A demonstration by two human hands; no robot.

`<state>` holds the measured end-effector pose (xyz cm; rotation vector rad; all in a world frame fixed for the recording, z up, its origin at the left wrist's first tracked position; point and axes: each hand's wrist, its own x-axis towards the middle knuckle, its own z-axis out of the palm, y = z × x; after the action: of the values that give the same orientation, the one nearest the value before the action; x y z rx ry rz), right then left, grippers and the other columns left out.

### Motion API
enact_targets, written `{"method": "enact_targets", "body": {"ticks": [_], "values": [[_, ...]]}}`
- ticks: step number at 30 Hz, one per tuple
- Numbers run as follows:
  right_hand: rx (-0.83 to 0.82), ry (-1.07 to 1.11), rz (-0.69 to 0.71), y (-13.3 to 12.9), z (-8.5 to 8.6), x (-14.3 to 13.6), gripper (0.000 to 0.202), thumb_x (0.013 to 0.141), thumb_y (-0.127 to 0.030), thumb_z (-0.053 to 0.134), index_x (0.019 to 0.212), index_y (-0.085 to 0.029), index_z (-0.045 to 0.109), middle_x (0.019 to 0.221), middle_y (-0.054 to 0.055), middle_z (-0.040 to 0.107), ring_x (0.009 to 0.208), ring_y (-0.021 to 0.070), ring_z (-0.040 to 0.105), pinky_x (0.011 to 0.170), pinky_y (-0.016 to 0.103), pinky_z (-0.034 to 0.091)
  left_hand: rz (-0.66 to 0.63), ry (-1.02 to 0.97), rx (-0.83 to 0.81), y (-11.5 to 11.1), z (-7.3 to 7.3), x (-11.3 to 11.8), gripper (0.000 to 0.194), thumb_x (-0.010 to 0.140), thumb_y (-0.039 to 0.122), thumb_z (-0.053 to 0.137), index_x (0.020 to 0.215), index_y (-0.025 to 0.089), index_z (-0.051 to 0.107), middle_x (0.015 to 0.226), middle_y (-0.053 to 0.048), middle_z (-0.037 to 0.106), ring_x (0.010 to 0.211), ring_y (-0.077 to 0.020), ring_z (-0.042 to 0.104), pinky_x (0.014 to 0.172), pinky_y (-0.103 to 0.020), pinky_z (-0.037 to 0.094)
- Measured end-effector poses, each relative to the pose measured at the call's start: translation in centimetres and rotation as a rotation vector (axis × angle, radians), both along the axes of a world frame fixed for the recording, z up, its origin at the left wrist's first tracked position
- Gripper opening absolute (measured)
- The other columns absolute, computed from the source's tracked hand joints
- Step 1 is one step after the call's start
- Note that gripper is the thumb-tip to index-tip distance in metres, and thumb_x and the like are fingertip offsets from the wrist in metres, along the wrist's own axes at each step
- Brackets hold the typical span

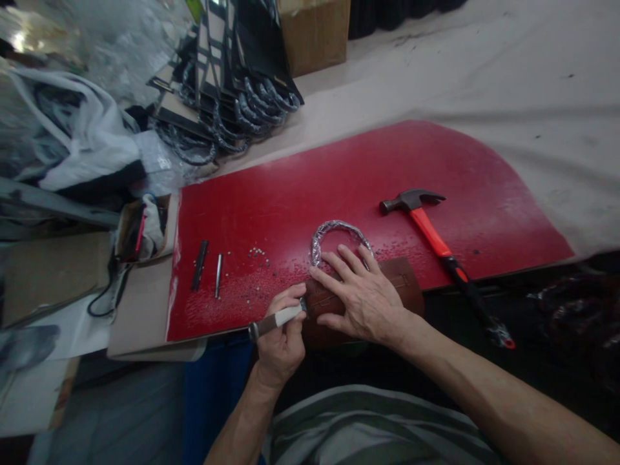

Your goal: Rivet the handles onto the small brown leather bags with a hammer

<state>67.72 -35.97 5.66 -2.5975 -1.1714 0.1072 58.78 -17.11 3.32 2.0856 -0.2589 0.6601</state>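
My left hand [283, 336] is closed around a chisel-like tool [271, 323] with a brown grip, a metal butt and a pale shank. Its tip meets the left end of a brown leather piece [407, 284], which bends down over the front edge of the red board. Flat on that piece lies my right hand [361, 294], fingers spread and pointing away from me. A ring-shaped handle wrapped in clear plastic [334, 226] arches beyond the leather, partly hidden by my right fingertips. Further right rests a claw hammer [429, 229], its grip hanging past the board's edge.
The red board [290, 187] bears a dark bar [199, 265], a thin metal rod [218, 274] and scattered small bits. Black bag parts with wrapped handles [261, 110] pile up behind. A small open box [145, 229] stands left; a cardboard box [314, 35] is at the back.
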Motion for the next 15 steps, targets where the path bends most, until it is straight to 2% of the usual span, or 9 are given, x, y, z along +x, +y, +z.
{"method": "enact_targets", "body": {"ticks": [10, 15], "values": [[0.011, -0.019, 0.006, -0.04, 0.1, -0.04, 0.086, 0.083, -0.068, 0.07, 0.154, -0.028, 0.043, 0.157, 0.014, 0.041, 0.144, 0.0433, 0.034, 0.121, 0.064, 0.018, 0.021, 0.042, 0.06, -0.21, 0.46, 0.02, 0.023, 0.092, 0.003, 0.054, 0.112, 0.015, 0.058, 0.121, -0.012, 0.068, 0.121, -0.0177, 0.064, 0.106, -0.035, 0.055], [0.045, -0.038, 0.011, -0.21, 0.05, -0.08, 0.085, 0.082, -0.065, 0.072, 0.152, -0.026, 0.046, 0.156, 0.016, 0.041, 0.144, 0.0438, 0.034, 0.12, 0.065, 0.018, 0.034, 0.035, 0.09, -0.36, 0.65, 0.29, 0.02, 0.093, 0.007, 0.056, 0.111, 0.017, 0.059, 0.117, -0.012, 0.07, 0.115, -0.0179, 0.067, 0.102, -0.035, 0.058]]}}
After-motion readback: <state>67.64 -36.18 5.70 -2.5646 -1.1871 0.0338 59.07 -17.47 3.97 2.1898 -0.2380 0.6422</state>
